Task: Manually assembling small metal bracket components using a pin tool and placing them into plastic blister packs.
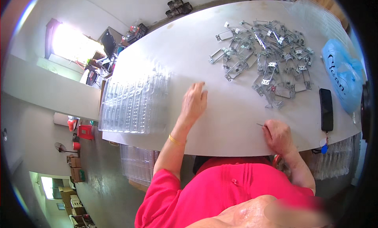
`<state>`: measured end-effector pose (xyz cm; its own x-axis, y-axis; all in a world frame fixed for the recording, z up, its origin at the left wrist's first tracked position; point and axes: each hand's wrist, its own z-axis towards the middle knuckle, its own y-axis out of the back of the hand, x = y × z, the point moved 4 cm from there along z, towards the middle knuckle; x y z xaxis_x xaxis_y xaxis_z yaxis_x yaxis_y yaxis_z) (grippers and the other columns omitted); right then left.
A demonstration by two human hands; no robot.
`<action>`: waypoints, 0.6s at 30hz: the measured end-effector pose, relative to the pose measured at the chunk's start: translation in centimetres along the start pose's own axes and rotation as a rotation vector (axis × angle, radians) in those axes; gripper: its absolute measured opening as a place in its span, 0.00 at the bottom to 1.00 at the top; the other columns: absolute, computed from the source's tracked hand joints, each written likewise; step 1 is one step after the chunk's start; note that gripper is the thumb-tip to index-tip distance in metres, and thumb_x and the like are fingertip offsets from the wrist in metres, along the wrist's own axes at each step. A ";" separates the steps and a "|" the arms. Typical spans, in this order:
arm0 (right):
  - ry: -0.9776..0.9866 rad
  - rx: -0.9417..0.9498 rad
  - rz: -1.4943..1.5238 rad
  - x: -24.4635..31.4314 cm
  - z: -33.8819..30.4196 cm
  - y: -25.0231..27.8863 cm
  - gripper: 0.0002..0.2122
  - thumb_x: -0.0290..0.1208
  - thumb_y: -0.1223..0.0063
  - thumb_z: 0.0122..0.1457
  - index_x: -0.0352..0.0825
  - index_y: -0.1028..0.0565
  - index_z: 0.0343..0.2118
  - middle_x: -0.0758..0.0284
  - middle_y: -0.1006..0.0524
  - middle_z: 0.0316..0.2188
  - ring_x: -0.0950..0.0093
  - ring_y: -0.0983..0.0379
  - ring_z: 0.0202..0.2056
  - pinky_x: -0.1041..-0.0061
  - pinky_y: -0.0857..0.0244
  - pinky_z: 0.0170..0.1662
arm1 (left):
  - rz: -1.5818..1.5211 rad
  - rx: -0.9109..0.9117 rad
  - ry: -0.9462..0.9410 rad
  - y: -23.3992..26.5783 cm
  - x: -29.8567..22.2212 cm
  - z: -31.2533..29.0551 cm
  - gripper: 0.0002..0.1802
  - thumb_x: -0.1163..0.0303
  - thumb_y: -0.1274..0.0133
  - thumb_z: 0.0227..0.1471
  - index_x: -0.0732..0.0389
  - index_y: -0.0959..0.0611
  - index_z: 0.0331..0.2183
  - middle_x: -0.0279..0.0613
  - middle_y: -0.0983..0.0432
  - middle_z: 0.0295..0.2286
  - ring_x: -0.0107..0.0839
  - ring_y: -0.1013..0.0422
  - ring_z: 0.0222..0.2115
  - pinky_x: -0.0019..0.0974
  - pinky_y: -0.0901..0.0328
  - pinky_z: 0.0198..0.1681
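Observation:
My left hand [193,103] is over the white table, just right of a stack of clear plastic trays [132,106]. Its fingers stretch forward with the thumb apart, and nothing shows in them. Near the table's front edge, my right hand [278,134] is closed around a thin grey metal rod [260,125], whose tip pokes out to the left. The rest of that rod is hidden in the fingers. Ahead of both hands lies a loose, tangled pile of shiny metal brackets [272,65], with one small red spot among them.
A black phone [326,110] with a blue tag lies at the right, beside a blue plastic bag [341,76]. Clear plastic sheeting [315,17] covers the far right corner. More clear trays [138,163] sit below the table's front left edge.

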<state>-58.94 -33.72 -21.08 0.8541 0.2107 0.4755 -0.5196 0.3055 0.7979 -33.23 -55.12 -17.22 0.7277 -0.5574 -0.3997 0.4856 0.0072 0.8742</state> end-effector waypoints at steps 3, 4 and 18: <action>0.058 -0.052 0.083 0.0 -0.1 0.4 0.06 0.27 0.43 0.58 0.36 0.30 0.30 0.60 0.27 0.23 0.57 0.28 0.27 0.59 0.35 0.31 | 0.018 -0.089 0.005 -1.6 0.4 7.1 0.18 0.70 0.47 0.57 0.63 0.23 0.49 0.55 0.24 0.45 0.55 0.27 0.45 0.51 0.32 0.48; 0.047 -0.045 0.109 0.0 -0.1 0.4 0.06 0.27 0.43 0.58 0.36 0.30 0.30 0.61 0.28 0.23 0.57 0.28 0.27 0.59 0.35 0.30 | 0.020 -0.085 0.008 -2.6 0.9 9.2 0.18 0.70 0.47 0.57 0.63 0.23 0.49 0.55 0.24 0.45 0.55 0.27 0.45 0.51 0.32 0.48; 0.012 -0.004 0.093 -0.2 0.5 -0.1 0.05 0.27 0.42 0.58 0.36 0.28 0.32 0.62 0.27 0.24 0.59 0.27 0.27 0.61 0.34 0.30 | -0.056 0.006 0.101 -7.0 5.4 16.0 0.13 0.69 0.46 0.53 0.63 0.16 0.40 0.52 0.18 0.35 0.48 0.22 0.40 0.44 0.30 0.46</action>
<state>-59.07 -34.22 -21.07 0.8020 0.2492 0.5428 -0.5965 0.2883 0.7490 -40.45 -71.47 -21.07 0.7450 -0.4698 -0.4736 0.5240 -0.0272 0.8513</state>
